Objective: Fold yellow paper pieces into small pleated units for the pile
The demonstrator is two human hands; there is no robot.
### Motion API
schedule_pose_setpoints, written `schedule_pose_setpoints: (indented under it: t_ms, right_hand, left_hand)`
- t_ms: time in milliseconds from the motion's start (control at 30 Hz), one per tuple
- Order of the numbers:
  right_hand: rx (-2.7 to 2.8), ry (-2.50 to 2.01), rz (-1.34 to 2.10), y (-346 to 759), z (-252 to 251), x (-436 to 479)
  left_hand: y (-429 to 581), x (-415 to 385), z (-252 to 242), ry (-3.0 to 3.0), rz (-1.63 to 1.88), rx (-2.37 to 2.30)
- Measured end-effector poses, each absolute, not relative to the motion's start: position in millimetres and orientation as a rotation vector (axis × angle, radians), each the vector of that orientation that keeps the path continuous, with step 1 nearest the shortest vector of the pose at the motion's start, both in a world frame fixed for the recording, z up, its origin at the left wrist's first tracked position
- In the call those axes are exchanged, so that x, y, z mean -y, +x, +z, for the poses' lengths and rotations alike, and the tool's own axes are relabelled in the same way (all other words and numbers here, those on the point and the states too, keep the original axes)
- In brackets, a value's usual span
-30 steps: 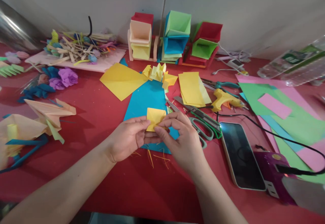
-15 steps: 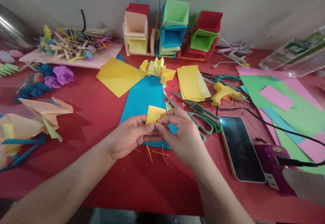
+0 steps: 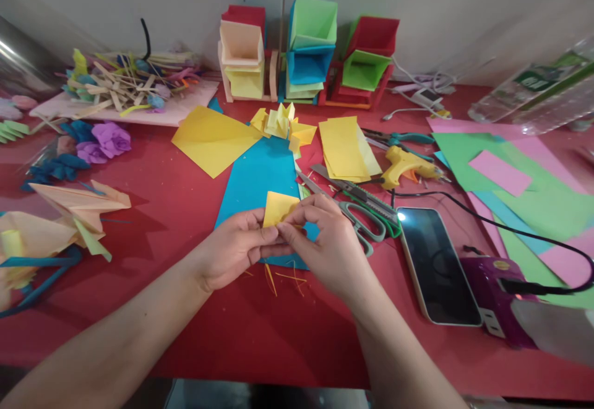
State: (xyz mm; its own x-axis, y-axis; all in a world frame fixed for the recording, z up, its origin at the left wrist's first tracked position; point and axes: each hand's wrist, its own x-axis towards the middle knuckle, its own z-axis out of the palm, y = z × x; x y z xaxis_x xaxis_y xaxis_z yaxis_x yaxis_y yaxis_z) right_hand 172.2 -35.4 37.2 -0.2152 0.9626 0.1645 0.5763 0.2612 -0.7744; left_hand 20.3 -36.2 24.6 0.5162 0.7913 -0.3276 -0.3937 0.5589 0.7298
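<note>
Thumb of L hand (image 3: 232, 249) has slid in beside R hand (image 3: 330, 241) thumb; fingers nearly closed, both pinching yellow paper (image 3: 279, 205) over blue sheet (image 3: 248, 189). Scissors (image 3: 380, 224) nr R hand; room btwn forearms on red table (image 3: 264, 335).

Holding a small, squarish piece of yellow paper (image 3: 278, 206) between left hand (image 3: 234, 245) and right hand (image 3: 331, 241), with top edge uncovered, lower part hidden.
</note>
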Motion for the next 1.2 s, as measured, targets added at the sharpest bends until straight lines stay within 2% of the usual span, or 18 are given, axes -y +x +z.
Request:
schedule_pose_setpoints:
  t_ms: [267, 533, 833, 1200]
  right_hand:
    - [1.705, -1.458, 0.815, 171, 28, 32]
    - [1.351, -1.263, 1.253, 172, 23, 28]
    - [1.317, -1.288, 1.363, 166, 31, 36]
    - [1.419, -1.419, 1.258, 171, 33, 36]
  left_hand:
    - [22, 36, 25, 0.604, 0.847, -0.765]
    - [23, 37, 27, 0.709, 1.008, -0.697]
    - [26, 37, 24, 0.770, 1.074, -0.749]
    - [20, 34, 21, 0.835, 1.079, -0.954]
